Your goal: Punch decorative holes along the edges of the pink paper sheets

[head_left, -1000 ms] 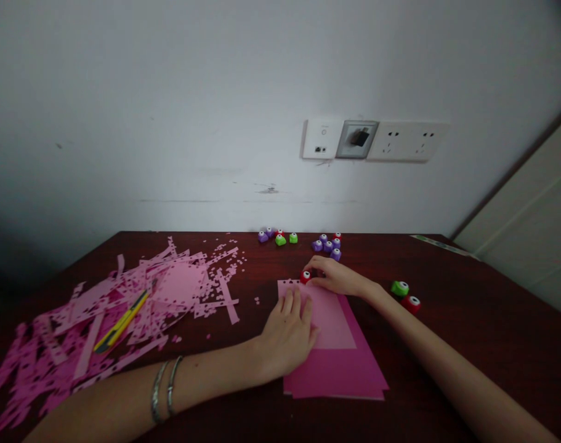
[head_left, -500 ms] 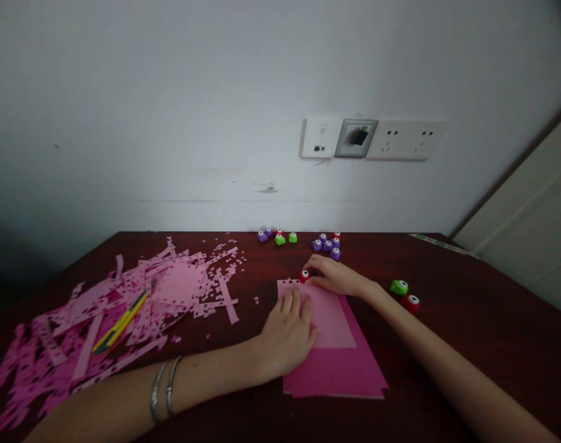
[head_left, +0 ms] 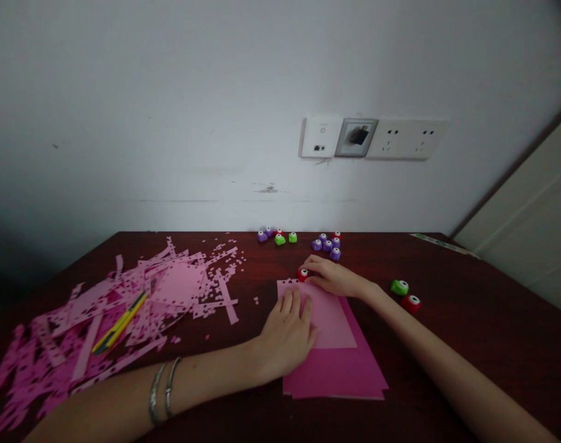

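Note:
My left hand lies flat with fingers stretched over a light pink sheet of paper, pressing on its left part. Darker pink sheets lie beneath that sheet. At its far edge my right hand has its fingers closed round a small red craft paper punch with a white top. A few punched holes show along the far left edge of the paper, beside the punch. The paper's edge inside the punch is hidden.
Pink paper strips and scraps cover the table's left side, with a yellow utility knife on top. Purple punches and green punches stand near the wall. A green punch and a red punch lie beside my right forearm.
The red punch and my right fingertips have shifted very slightly left along the paper's far edge. My left hand has stayed in place on the sheet.

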Demonstrator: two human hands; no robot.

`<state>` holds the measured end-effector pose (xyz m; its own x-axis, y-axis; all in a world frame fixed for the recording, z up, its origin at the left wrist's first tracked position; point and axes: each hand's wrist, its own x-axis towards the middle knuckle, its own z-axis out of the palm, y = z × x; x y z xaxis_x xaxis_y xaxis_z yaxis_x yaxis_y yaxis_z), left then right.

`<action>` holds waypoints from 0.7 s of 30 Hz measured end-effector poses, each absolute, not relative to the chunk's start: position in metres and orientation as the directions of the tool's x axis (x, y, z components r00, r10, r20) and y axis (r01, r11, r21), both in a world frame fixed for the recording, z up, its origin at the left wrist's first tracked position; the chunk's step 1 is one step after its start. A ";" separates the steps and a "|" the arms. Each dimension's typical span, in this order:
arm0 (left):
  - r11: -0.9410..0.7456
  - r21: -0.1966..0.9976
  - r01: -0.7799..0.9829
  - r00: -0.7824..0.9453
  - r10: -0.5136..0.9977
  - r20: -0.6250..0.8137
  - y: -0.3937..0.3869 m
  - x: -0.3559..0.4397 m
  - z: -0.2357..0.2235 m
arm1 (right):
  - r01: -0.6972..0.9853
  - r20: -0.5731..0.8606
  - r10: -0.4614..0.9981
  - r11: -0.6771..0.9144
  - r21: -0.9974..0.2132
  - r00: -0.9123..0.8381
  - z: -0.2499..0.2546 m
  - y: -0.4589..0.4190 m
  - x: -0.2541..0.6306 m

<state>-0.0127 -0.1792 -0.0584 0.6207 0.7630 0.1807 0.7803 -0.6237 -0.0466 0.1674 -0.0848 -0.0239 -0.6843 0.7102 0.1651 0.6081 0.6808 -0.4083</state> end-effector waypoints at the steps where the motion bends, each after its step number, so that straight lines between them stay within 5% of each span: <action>1: -0.623 -0.049 0.781 0.620 0.763 0.181 -0.179 -0.013 -0.059 | 0.614 0.167 0.716 0.677 -0.406 -0.678 -0.025 -0.084 0.167; 21: -0.618 -0.067 0.784 0.619 0.768 0.164 -0.179 -0.013 -0.055 | 0.617 0.170 0.717 0.677 -0.401 -0.676 -0.026 -0.084 0.167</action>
